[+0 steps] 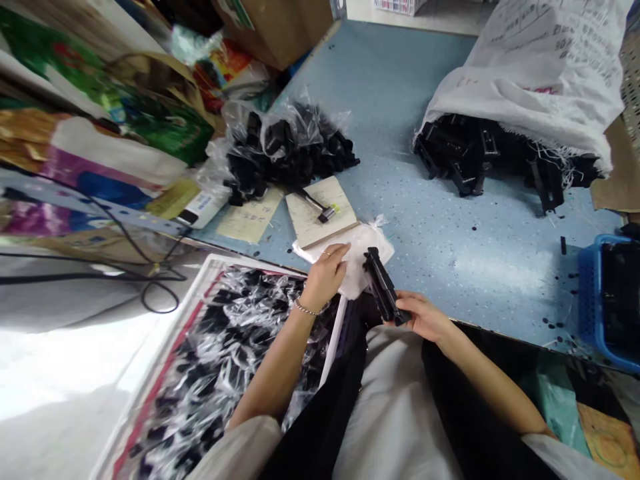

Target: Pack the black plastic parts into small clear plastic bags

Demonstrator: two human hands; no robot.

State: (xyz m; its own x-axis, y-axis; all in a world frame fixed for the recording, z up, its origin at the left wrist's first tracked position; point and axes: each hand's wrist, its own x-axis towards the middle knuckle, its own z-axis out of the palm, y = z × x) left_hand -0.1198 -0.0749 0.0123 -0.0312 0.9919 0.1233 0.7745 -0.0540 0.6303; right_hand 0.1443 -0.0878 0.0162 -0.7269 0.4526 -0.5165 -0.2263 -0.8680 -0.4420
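My right hand (pixel 425 316) grips the lower end of a pair of long, narrow black plastic parts (pixel 383 283), tilted over the table's front edge. My left hand (pixel 326 272), with a ring and a bead bracelet, bends its fingers over the edge of a stack of thin plastic bags (pixel 356 263). Its fingertips look pinched on a bag, partly hidden. Behind the bags lies a pale pad (pixel 310 217) carrying a small tool with a black handle and metal end (pixel 320 207).
Black parts in clear bags (pixel 290 143) lie at the back left. A white woven sack (pixel 530 87) spills black parts (pixel 465 153) on the blue table (pixel 400 87). A blue basket (pixel 590 293) stands right. Below left, a crate (pixel 200 287) holds bagged parts; cables (pixel 160 287) hang beside it.
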